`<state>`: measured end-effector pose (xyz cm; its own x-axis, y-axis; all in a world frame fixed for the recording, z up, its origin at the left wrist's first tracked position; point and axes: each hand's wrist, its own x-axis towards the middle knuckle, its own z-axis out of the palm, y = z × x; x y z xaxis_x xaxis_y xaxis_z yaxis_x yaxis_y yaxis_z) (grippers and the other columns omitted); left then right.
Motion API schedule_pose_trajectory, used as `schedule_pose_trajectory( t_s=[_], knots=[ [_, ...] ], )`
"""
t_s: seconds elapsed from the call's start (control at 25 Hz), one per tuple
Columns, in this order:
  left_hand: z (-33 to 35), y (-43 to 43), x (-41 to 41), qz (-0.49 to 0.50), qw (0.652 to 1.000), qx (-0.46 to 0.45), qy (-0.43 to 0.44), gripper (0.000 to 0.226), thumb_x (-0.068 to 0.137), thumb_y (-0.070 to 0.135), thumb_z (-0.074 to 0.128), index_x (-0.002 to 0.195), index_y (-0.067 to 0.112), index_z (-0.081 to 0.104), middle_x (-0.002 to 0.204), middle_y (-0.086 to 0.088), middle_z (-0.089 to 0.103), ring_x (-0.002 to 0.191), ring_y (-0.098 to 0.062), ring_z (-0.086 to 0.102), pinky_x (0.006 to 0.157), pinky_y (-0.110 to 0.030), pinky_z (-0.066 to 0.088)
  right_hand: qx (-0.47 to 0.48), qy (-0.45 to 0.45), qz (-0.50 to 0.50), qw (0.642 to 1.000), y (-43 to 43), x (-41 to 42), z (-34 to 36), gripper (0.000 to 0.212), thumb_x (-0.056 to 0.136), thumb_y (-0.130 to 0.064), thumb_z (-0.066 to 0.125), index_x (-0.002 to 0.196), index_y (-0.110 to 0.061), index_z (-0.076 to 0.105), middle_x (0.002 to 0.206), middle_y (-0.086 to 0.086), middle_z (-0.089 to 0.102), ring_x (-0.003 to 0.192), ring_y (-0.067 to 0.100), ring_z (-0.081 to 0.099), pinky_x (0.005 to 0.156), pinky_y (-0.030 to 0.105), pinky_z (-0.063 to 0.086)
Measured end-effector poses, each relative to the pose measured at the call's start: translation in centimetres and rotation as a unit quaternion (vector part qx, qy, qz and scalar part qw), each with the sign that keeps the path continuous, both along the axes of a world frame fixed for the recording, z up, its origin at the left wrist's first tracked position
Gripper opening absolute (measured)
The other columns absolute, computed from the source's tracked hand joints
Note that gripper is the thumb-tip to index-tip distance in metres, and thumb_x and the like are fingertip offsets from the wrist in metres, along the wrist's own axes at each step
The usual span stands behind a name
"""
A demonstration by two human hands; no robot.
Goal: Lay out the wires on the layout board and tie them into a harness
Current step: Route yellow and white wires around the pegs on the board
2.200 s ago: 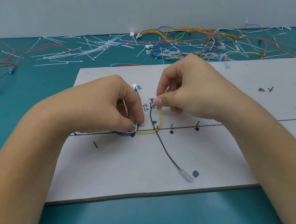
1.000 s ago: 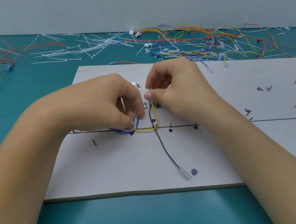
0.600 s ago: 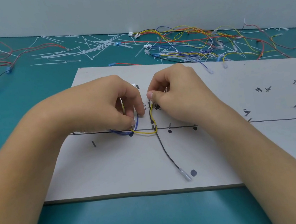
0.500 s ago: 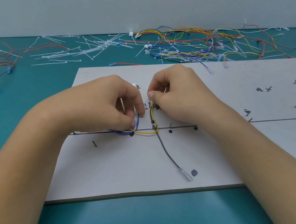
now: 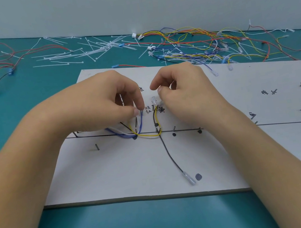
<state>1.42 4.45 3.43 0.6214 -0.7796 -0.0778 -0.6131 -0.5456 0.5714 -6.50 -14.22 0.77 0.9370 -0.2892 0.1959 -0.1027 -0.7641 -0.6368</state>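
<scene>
Front of picture: the layout board (image 5: pixel 116 177) lies flat on the green table.
Black wire (image 5: pixel 172 159): it runs from the drawn line in the middle down to its clear tip at the lower middle.
Yellow wire (image 5: pixel 149 135): it lies along the line, then bends up beside the black wire; its clear tip points up, just under the right thumb.
Left hand (image 5: pixel 103 103): thumb and finger pinch the blue wires (image 5: pixel 123 136) at the middle of the board.
Right hand (image 5: pixel 185 93): a moment ago it pinched the yellow tip. Now thumb and first finger have come apart. I cannot tell if a lower finger touches it.
What it means: the yellow wire looks set in place, so another wire likely comes next.
Far back: white cable ties (image 5: pixel 86 53) at upper middle, spare wires (image 5: pixel 194 48) at upper right.
</scene>
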Motion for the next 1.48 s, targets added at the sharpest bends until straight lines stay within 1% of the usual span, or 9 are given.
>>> schedule_pose_trajectory(
  t_s=[0.2,0.36,0.48,0.56,0.68,0.84,1.04,1.36,1.48],
  knots=[
    [0.4,0.3,0.2,0.035,0.998,-0.044,-0.020,0.017,0.090,0.021,0.069,0.083,0.035,0.074,0.069,0.013,0.067,0.056,-0.007,0.056,0.059,-0.029,0.049,-0.014,-0.034,0.014,0.999,0.5,-0.6,0.8,0.025,0.085,-0.008,0.058,0.088,-0.024,0.077,0.071,-0.014,0.062,0.059,-0.007,0.052,0.054,0.005,0.036],
    [0.4,0.4,0.4,0.074,0.996,-0.044,-0.002,0.015,0.093,0.021,0.065,0.080,0.027,0.072,0.046,0.008,0.042,0.041,-0.012,0.034,0.040,-0.020,0.033,-0.039,-0.036,0.045,0.998,1.3,-1.3,1.5,0.020,0.084,-0.012,0.060,0.084,-0.025,0.075,0.064,-0.012,0.062,0.059,-0.002,0.053,0.052,0.012,0.037],
    [0.6,0.7,0.8,0.106,0.993,-0.043,0.020,0.017,0.093,0.018,0.062,0.079,0.022,0.071,0.042,0.008,0.039,0.037,-0.014,0.031,0.035,-0.019,0.031,-0.050,-0.013,0.117,0.992,2.5,-2.1,1.9,0.014,0.083,-0.018,0.062,0.078,-0.025,0.072,0.051,-0.017,0.053,0.058,-0.001,0.050,0.051,0.016,0.029],
    [0.6,0.8,1.0,0.126,0.991,-0.044,0.013,0.017,0.093,0.019,0.062,0.080,0.022,0.071,0.041,0.008,0.040,0.037,-0.014,0.031,0.037,-0.019,0.030,-0.069,0.023,0.181,0.981,3.5,-2.6,1.9,0.012,0.084,-0.020,0.063,0.077,-0.025,0.072,0.056,-0.028,0.053,0.057,-0.002,0.049,0.052,0.016,0.027],
    [0.4,0.7,1.2,0.146,0.988,-0.051,-0.004,0.024,0.095,0.033,0.065,0.076,0.019,0.070,0.041,0.008,0.039,0.036,-0.013,0.028,0.033,-0.017,0.026,-0.081,0.041,0.239,0.967,4.8,-3.3,1.7,0.011,0.085,-0.023,0.066,0.076,-0.022,0.072,0.045,-0.013,0.043,0.051,0.001,0.046,0.052,0.019,0.029],
    [0.1,0.4,0.9,0.136,0.989,-0.062,0.001,0.029,0.095,0.034,0.066,0.070,0.020,0.067,0.040,0.008,0.036,0.035,-0.012,0.026,0.033,-0.014,0.025,-0.078,0.029,0.269,0.960,5.6,-3.7,1.6,0.011,0.086,-0.023,0.067,0.076,-0.019,0.072,0.048,-0.013,0.037,0.053,0.001,0.042,0.056,0.029,0.041],
    [-0.3,-1.0,-0.3,0.102,0.989,-0.099,-0.028,0.031,0.094,0.029,0.067,0.065,0.018,0.063,0.040,0.009,0.037,0.040,-0.010,0.029,0.050,-0.025,0.025,-0.082,0.008,0.206,0.975,5.4,-3.3,1.1,0.014,0.087,-0.025,0.063,0.076,-0.020,0.069,0.055,-0.006,0.050,0.059,0.016,0.051,0.059,0.037,0.052],
    [-0.4,-1.0,-0.2,0.114,0.982,-0.150,-0.034,0.026,0.092,0.024,0.069,0.067,0.017,0.067,0.045,-0.001,0.039,0.045,-0.009,0.029,0.053,-0.027,0.029,-0.061,0.022,0.125,0.990,4.7,-2.5,1.4,0.013,0.085,-0.026,0.060,0.074,-0.023,0.067,0.059,-0.008,0.051,0.069,0.020,0.056,0.061,0.032,0.049],
    [-0.4,-0.9,-0.2,0.095,0.989,-0.112,-0.026,0.029,0.094,0.027,0.067,0.066,0.017,0.065,0.043,0.008,0.034,0.043,-0.011,0.029,0.049,-0.026,0.025,-0.048,0.071,0.075,0.993,3.5,-2.1,2.2,0.017,0.089,-0.027,0.058,0.078,-0.023,0.070,0.065,-0.005,0.060,0.070,0.019,0.062,0.059,0.030,0.048]
  ],
)
